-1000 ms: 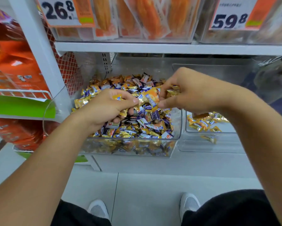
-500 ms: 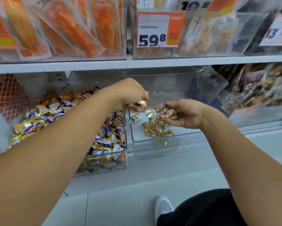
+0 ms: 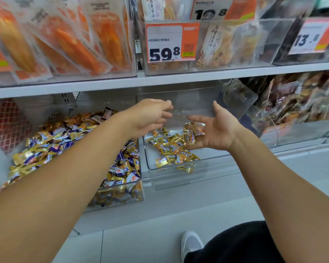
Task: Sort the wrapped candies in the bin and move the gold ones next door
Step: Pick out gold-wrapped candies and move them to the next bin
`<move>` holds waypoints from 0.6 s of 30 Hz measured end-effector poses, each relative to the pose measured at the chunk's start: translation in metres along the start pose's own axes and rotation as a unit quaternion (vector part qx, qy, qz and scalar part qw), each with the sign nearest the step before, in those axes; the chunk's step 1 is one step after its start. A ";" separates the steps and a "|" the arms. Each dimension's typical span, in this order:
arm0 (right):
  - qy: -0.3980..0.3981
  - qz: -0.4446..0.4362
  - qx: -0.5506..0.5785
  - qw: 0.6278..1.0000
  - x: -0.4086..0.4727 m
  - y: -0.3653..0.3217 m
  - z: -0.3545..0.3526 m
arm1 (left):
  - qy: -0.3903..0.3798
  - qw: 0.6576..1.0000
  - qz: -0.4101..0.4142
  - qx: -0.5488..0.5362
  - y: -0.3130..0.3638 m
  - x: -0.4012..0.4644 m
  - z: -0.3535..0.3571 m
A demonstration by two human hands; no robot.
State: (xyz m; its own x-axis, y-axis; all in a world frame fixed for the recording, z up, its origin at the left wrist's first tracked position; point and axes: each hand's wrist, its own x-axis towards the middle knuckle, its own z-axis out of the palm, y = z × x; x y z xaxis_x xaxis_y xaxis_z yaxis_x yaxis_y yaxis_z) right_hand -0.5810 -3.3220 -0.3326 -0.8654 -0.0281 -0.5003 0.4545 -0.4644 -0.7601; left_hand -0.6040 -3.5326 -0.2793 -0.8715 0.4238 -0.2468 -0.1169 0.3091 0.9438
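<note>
My left hand [image 3: 150, 115] and right hand [image 3: 215, 130] both over neighbour bin [image 3: 178, 179], fingers loose, spread, holding nothing I can see. Gold candies [image 3: 174, 147] lie below palms. Mixed bin [image 3: 121, 194] at 9 o'clock; left hand nearer, I judge it returns first.

A shop: orange price tags [image 3: 172, 41] on clear bins [image 3: 178, 179] along white shelves [image 3: 121, 83] of packaged snacks [image 3: 64, 38].

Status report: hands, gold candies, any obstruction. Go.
Left hand open, over right bin. Right hand open, palm up, gold candies spilling off it. Nothing blocking.
</note>
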 end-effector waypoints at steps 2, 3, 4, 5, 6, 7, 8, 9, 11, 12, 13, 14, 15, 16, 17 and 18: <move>-0.011 -0.002 -0.003 1.000 -0.003 0.000 0.004 | 0.005 0.996 0.083 0.020 -0.004 -0.021 -0.005; -0.009 -0.008 -0.027 1.000 -0.005 0.000 0.008 | 0.011 0.992 0.118 0.032 -0.007 -0.034 -0.011; 0.004 -0.019 -0.070 0.997 -0.009 0.001 0.014 | 0.027 0.988 0.146 0.045 -0.013 -0.047 -0.019; 0.028 -0.040 -0.130 0.990 -0.013 0.002 0.023 | 0.055 0.982 0.167 0.061 -0.020 -0.058 -0.029; 0.061 -0.080 -0.198 0.975 -0.018 0.005 0.034 | 0.090 0.976 0.178 0.088 -0.029 -0.067 -0.043; 0.091 -0.151 -0.271 0.947 -0.024 0.009 0.047 | 0.125 0.968 0.174 0.128 -0.039 -0.076 -0.057; 0.107 -0.249 -0.340 0.901 -0.030 0.015 0.060 | 0.155 0.959 0.160 0.177 -0.049 -0.082 -0.072; 0.104 -0.364 -0.400 0.835 -0.038 0.023 0.074 | 0.173 0.944 0.142 0.243 -0.058 -0.086 -0.086; 0.028 -0.545 -0.473 0.692 -0.057 0.044 0.106 | 0.175 0.897 0.110 0.390 -0.073 -0.091 -0.109; -0.037 -0.580 -0.514 0.631 -0.065 0.055 0.124 | 0.159 0.883 0.098 0.431 -0.080 -0.094 -0.118; -0.102 -0.579 -0.571 0.573 -0.071 0.065 0.141 | 0.134 0.883 0.086 0.440 -0.085 -0.100 -0.125; -0.147 -0.539 -0.645 0.522 -0.074 0.072 0.158 | 0.109 0.892 0.073 0.432 -0.090 -0.105 -0.132; -0.169 -0.469 -0.724 0.477 -0.071 0.076 0.171 | 0.090 0.899 0.061 0.423 -0.094 -0.110 -0.138; -0.174 -0.388 -0.798 0.426 -0.065 0.079 0.182 | 0.072 0.901 0.052 0.424 -0.098 -0.113 -0.143; -0.169 -0.316 -0.857 0.371 -0.057 0.081 0.192 | 0.055 0.900 0.043 0.430 -0.102 -0.116 -0.148; -0.160 -0.261 -0.892 0.333 -0.049 0.084 0.200 | 0.036 0.898 0.036 0.437 -0.105 -0.117 -0.151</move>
State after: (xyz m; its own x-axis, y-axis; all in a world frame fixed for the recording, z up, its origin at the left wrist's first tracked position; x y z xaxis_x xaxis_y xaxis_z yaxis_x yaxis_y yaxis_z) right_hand -0.5428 -3.5367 -0.2894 -0.7726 -0.5813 -0.2553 -0.6206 0.7762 0.1110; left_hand -0.5613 -3.7432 -0.3163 -0.8943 0.4228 -0.1468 0.3319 0.8465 0.4162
